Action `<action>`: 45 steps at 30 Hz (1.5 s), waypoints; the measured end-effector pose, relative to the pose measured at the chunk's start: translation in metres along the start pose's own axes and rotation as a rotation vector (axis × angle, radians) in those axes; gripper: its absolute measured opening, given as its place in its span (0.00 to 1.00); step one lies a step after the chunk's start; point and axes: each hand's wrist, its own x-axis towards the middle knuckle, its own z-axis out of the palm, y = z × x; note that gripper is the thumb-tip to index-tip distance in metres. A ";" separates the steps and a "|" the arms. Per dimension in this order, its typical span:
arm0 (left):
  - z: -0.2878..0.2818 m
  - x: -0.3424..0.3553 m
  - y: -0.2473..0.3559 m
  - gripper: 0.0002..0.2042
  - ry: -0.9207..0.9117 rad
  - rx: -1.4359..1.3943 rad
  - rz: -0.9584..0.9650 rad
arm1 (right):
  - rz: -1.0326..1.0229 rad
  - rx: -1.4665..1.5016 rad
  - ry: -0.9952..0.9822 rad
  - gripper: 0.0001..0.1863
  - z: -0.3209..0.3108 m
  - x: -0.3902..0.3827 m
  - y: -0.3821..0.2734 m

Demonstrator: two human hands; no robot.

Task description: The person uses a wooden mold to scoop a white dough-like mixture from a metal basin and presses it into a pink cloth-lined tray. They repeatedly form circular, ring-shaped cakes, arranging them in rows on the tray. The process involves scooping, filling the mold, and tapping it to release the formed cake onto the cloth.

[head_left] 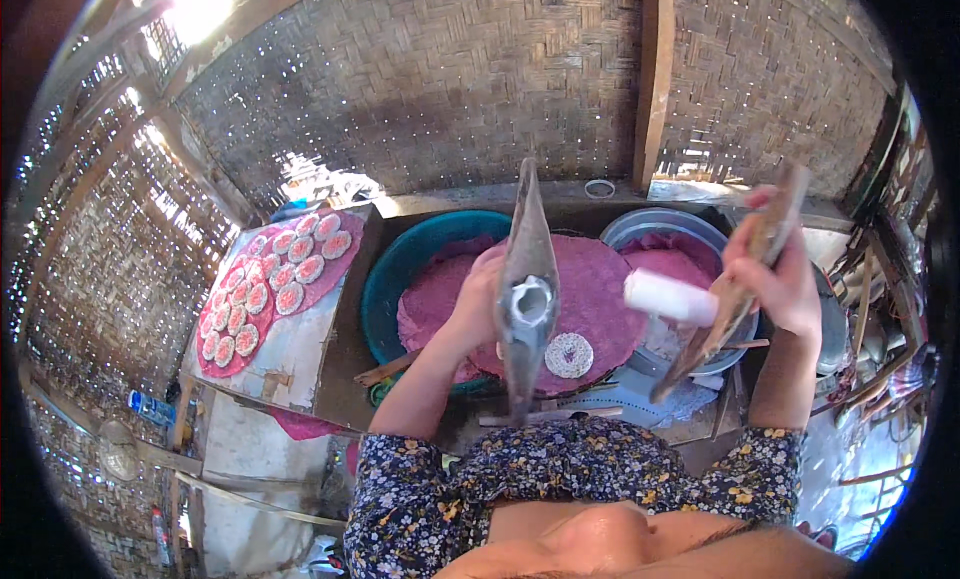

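My left hand (475, 304) is closed around the side of a grey wooden bar (527, 249) with pointed ends and a whitish round tube opening at its middle. Held in my right hand (778, 284) is a second, worn wooden bar (745, 279), slanted, with a white cylinder (672, 297) sticking out leftward from it. The two pieces are apart. Just right of the first bar, a white, grainy ring (569, 356) lies on a purplish-pink cloth (605, 279) spread over a round surface. Part of that cloth is hidden behind the bar.
To the left, pink round cloths (312, 297) on a table carry several white-rimmed pink discs (289, 299). A teal basin (378, 324) sits under the cloth's left side. At the right stands a grey basin (655, 221) with pink cloth inside. Woven walls (450, 89) enclose the area.
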 end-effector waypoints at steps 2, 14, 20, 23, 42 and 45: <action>0.023 -0.001 -0.003 0.21 -0.069 -0.714 -0.485 | -0.216 0.084 0.272 0.27 -0.022 -0.018 0.016; 0.065 0.057 0.036 0.23 0.225 -1.577 0.080 | -0.486 0.675 0.520 0.23 0.056 -0.034 0.096; 0.015 0.025 0.035 0.19 0.571 -1.267 -0.099 | 0.127 -1.051 -0.137 0.24 -0.039 -0.063 0.238; -0.010 -0.010 0.025 0.25 0.590 -1.190 -0.066 | 0.782 -1.419 -0.480 0.21 -0.070 -0.078 0.270; -0.100 -0.089 0.063 0.23 0.980 -0.787 -0.202 | 0.439 -1.139 -0.878 0.15 -0.067 -0.070 0.350; -0.102 -0.096 0.057 0.19 0.861 -0.915 -0.152 | 0.552 -0.969 -0.890 0.17 -0.061 -0.070 0.344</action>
